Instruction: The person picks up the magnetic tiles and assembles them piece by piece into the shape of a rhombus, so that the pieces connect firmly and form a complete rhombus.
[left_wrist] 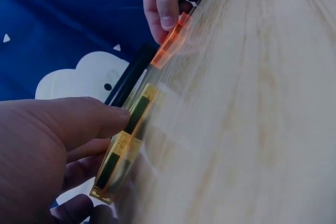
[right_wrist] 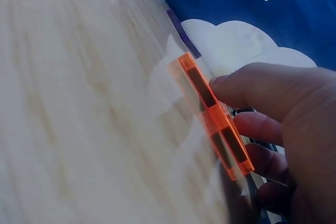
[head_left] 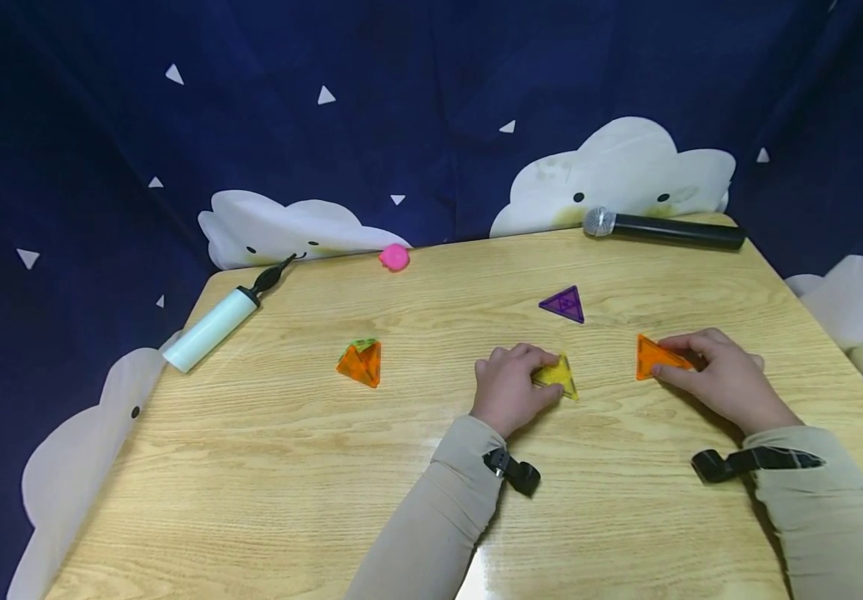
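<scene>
Pinching yellow triangle [head_left: 561,377] in curled left hand [head_left: 508,387], nearside of purple triangle [head_left: 566,304], and orange triangle [head_left: 649,357] likewise in right hand [head_left: 727,385], nearside-right of it. Probably light, stiff, slightly slippery; best gripped by edges.

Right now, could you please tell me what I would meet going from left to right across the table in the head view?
Light blue hand pump, orange-and-green triangular tile piece, small round pink object, left hand, yellow triangular tile, orange triangular tile, right hand.
</scene>
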A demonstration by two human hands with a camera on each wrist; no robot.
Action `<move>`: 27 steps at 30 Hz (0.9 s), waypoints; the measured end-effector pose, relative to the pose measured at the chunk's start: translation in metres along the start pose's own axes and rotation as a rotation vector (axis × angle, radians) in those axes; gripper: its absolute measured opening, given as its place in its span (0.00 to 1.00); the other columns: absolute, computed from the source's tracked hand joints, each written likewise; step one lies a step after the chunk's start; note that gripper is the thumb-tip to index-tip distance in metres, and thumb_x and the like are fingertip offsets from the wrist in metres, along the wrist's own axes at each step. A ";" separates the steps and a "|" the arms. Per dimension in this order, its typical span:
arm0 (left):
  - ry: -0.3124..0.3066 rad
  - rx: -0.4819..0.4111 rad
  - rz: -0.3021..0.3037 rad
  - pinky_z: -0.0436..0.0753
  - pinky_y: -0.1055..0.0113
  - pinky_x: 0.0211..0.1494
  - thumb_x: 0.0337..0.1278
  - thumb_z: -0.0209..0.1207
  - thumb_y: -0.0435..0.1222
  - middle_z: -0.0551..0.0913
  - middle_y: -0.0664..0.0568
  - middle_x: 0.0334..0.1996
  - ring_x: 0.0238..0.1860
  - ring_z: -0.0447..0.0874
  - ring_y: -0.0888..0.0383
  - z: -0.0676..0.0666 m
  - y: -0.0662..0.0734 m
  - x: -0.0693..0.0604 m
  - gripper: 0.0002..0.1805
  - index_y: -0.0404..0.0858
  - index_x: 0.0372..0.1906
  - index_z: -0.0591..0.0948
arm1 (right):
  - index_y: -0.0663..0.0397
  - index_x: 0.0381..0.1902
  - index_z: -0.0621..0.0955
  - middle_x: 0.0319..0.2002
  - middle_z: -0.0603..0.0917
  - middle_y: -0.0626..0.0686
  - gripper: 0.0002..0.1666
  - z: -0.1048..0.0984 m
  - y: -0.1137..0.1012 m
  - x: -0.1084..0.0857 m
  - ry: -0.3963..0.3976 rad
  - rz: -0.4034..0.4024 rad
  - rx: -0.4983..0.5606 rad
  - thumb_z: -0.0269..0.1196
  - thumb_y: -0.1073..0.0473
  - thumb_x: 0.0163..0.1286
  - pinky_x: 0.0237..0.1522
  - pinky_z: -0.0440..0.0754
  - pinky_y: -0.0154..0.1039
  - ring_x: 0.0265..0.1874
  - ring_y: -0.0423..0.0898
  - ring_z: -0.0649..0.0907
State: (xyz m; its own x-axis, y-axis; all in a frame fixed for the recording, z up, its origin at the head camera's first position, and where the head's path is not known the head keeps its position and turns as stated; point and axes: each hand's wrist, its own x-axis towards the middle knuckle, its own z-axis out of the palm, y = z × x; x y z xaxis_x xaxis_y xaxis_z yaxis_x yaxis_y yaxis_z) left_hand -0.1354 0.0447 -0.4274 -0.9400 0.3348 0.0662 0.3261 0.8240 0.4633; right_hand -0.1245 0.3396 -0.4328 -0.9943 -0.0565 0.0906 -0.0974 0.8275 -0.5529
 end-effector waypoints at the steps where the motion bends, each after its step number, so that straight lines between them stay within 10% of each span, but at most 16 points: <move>1: -0.001 -0.001 0.000 0.62 0.64 0.48 0.58 0.67 0.54 0.81 0.68 0.56 0.47 0.73 0.62 0.000 0.000 0.000 0.22 0.58 0.58 0.83 | 0.59 0.58 0.82 0.49 0.78 0.60 0.32 0.000 0.000 0.000 -0.001 -0.001 0.001 0.69 0.42 0.66 0.39 0.53 0.53 0.44 0.55 0.75; 27: -0.025 -0.002 0.018 0.65 0.66 0.50 0.59 0.66 0.53 0.80 0.66 0.57 0.51 0.76 0.61 -0.001 0.000 0.000 0.23 0.58 0.60 0.83 | 0.57 0.58 0.82 0.49 0.78 0.58 0.31 0.003 -0.007 0.000 -0.059 -0.032 0.005 0.69 0.41 0.66 0.41 0.55 0.52 0.46 0.56 0.76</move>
State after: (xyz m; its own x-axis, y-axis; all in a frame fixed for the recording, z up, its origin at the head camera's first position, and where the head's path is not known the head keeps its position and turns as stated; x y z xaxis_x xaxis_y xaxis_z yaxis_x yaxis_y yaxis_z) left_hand -0.1354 0.0443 -0.4270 -0.9311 0.3609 0.0528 0.3428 0.8166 0.4644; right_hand -0.1239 0.3319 -0.4310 -0.9915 -0.1160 0.0594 -0.1294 0.8222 -0.5543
